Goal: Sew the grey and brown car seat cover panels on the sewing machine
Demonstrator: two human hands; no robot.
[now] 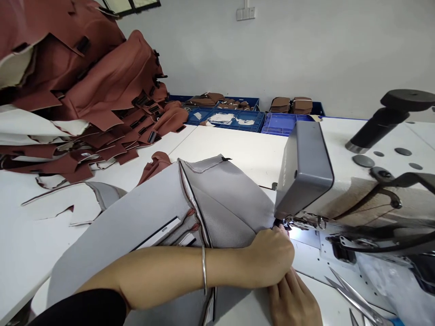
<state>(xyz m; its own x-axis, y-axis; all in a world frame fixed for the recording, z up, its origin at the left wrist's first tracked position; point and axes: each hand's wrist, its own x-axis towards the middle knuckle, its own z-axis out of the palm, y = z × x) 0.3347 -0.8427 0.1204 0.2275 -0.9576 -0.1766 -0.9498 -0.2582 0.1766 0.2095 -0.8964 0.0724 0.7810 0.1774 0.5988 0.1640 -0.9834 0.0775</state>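
Observation:
A large grey sewn cover piece [227, 199] with dark-edged seams spreads over the white table, one edge running under the head of a sewing machine [302, 167]. My left hand [272, 258] is closed on that cover, its fingertips right beside the lit needle area. Across the cover lies my left forearm, a silver bangle on the wrist. Just below and partly behind it, my right hand [295, 301] grips the cover's near edge; its fingertips are hidden under my left hand. White strips [159, 233] show along the cover's inner seam.
Red-brown cover pieces [102, 95] are heaped high at the left. Blue crates [238, 120] with brown pieces stand by the wall. Open scissors [360, 301] lie right of my hands, near a clear plastic bag [390, 285]. A cut grey-white piece [81, 199] lies left.

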